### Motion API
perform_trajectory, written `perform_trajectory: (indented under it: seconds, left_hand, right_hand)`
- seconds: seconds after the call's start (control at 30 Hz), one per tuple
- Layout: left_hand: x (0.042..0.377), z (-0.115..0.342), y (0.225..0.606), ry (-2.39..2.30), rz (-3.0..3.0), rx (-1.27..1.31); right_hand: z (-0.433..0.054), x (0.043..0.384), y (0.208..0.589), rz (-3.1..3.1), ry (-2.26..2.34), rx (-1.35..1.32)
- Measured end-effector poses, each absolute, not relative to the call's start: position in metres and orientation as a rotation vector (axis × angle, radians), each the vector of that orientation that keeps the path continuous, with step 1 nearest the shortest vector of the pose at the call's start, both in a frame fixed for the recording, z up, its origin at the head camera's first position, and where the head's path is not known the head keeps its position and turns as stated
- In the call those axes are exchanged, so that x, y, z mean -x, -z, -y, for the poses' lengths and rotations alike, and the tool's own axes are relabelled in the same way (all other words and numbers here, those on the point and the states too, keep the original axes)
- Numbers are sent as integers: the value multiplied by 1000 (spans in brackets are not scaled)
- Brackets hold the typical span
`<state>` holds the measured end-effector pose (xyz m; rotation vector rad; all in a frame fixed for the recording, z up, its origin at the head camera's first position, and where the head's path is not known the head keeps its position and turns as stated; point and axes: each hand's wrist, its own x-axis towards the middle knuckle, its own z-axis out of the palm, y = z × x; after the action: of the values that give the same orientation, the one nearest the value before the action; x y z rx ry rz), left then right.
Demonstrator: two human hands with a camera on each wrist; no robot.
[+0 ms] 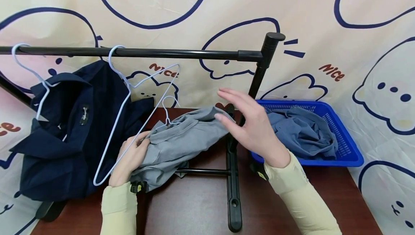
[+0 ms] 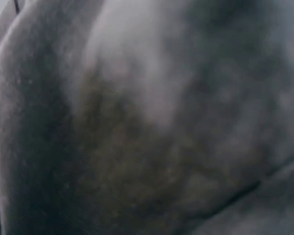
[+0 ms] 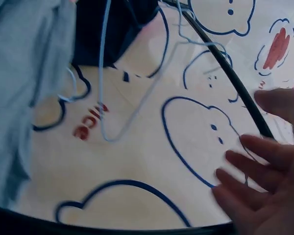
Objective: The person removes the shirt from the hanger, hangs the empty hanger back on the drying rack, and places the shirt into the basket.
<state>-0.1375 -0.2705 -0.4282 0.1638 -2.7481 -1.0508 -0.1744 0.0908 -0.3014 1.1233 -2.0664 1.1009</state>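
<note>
A grey garment (image 1: 184, 138) is bunched below the rail, with the hook of a light-blue hanger (image 1: 166, 111) sticking out of its top. My left hand (image 1: 131, 157) grips the garment's left side, its fingertips partly hidden in the folds. Blurred grey cloth (image 2: 152, 122) fills the left wrist view. Beside the garment's right end, my right hand (image 1: 254, 127) is raised with fingers extended and nothing held. The right wrist view shows those spread fingers, apart from the grey cloth (image 3: 27, 93).
A black rail (image 1: 181, 53) carries a bare light-blue hanger (image 1: 111, 145), crossing in front of my left hand, and a navy shirt (image 1: 68, 145) on another hanger. A blue basket (image 1: 351, 152) holds a blue-grey garment (image 1: 301, 132). The rack's foot (image 1: 234, 191) stands on the brown table (image 1: 188, 206).
</note>
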Motion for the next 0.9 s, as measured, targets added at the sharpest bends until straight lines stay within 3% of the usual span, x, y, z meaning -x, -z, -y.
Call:
perform_trajectory:
  seconds: [0.53, 0.9]
  left_hand:
    - [124, 295, 429, 1158, 2735, 101]
    - [125, 286, 429, 1286, 2667, 173]
  right_hand:
    - [-69, 166, 389, 2948, -1066, -932]
    - [-75, 164, 411, 3133, -929, -913]
